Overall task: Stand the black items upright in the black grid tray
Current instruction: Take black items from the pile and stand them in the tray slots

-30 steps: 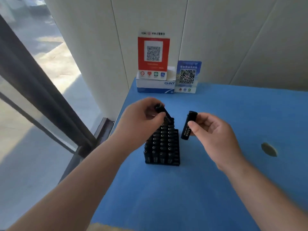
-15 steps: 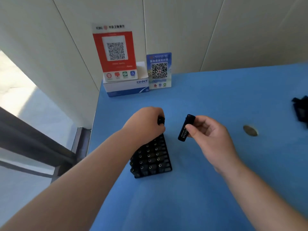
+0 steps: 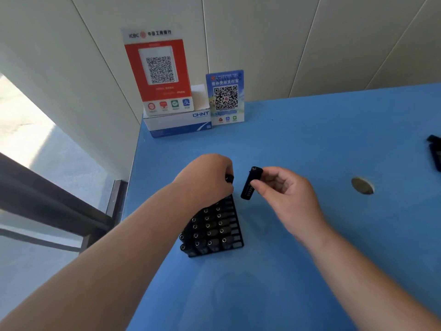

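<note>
The left hand (image 3: 205,180) grips 1 black item (image 3: 229,179) at the far end of the black grid tray (image 3: 237,237) — fingers curled round it. The right hand (image 3: 290,199) pinches a 2nd black cylinder (image 3: 250,183), tilted, just beside the tray.

Left hand (image 3: 205,180) lowered black item (image 3: 229,178) from tilted toward tray (image 3: 235,237) far end.

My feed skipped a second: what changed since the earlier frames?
The left hand has pushed its black item down toward the far end of the grid tray; only its top shows now. The right hand still pinches its own item beside the tray.
</note>
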A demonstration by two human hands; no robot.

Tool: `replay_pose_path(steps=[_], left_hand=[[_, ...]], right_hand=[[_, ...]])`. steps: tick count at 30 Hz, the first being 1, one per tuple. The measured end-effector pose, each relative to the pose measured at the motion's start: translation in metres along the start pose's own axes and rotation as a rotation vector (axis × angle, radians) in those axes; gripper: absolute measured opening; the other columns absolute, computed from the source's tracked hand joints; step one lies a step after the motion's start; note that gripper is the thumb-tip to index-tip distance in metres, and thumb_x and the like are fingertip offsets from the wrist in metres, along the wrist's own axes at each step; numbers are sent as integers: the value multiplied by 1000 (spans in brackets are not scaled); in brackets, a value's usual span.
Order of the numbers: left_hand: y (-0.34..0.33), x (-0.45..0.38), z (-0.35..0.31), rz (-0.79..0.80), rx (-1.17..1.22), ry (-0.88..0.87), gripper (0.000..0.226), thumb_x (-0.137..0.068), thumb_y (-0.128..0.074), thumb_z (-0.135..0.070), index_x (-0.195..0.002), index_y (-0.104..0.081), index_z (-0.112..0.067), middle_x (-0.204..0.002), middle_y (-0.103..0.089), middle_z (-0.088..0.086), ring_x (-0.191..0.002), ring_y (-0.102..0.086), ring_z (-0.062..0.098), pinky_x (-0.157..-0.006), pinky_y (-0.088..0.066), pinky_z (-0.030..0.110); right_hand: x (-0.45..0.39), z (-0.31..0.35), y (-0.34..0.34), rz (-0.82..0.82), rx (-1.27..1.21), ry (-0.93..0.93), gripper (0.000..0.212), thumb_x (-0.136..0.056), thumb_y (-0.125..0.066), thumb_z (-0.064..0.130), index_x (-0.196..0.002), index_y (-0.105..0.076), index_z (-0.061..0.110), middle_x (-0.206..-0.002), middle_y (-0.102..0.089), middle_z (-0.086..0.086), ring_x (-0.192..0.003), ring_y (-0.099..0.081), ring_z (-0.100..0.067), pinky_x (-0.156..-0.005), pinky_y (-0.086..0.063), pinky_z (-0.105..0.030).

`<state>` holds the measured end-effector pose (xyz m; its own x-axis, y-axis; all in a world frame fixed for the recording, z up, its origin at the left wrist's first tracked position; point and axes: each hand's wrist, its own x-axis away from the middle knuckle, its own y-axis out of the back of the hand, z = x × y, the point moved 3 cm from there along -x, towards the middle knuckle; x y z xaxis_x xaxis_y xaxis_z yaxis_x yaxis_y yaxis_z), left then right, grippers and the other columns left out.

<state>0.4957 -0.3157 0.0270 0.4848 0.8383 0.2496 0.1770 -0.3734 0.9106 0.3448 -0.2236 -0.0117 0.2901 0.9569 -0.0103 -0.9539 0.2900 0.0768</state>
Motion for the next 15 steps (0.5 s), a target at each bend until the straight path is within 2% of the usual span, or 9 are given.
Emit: replay_pose_path(steps=[7,11,15], left_hand=[[-1,-1,7,-17,21,36,14,-82,-58,-32,-95,-65,-33,-93,-64,-14,-87,-61,12,-78,-56,35],[4,7,11,-30,130,33,25,-86,-53,-37,-107,-67,-36,-101,-67,-17,-93,-61,8,-84,-54,32],[7,16,17,-73,190,42,27,-88,-50,-30,-106,-69,-36,-103,-68,-15,-94,-62,8,-85,-54,34]], right_hand=[[-9,-8,-4,25,57,17,28,-84,-78,5,-84,-73,32,-87,-77,12,-83,-72,-7,-82,-54,-21],[-15,-9,-14,66,102,31,33,-83,-78,4,-80,-73,36,-83,-77,14,-81,-72,-6,-82,-54,-21],[-20,-14,-25,85,178,49,38,-82,-79,7,-77,-74,45,-85,-77,13,-83,-73,-11,-86,-57,-32]])
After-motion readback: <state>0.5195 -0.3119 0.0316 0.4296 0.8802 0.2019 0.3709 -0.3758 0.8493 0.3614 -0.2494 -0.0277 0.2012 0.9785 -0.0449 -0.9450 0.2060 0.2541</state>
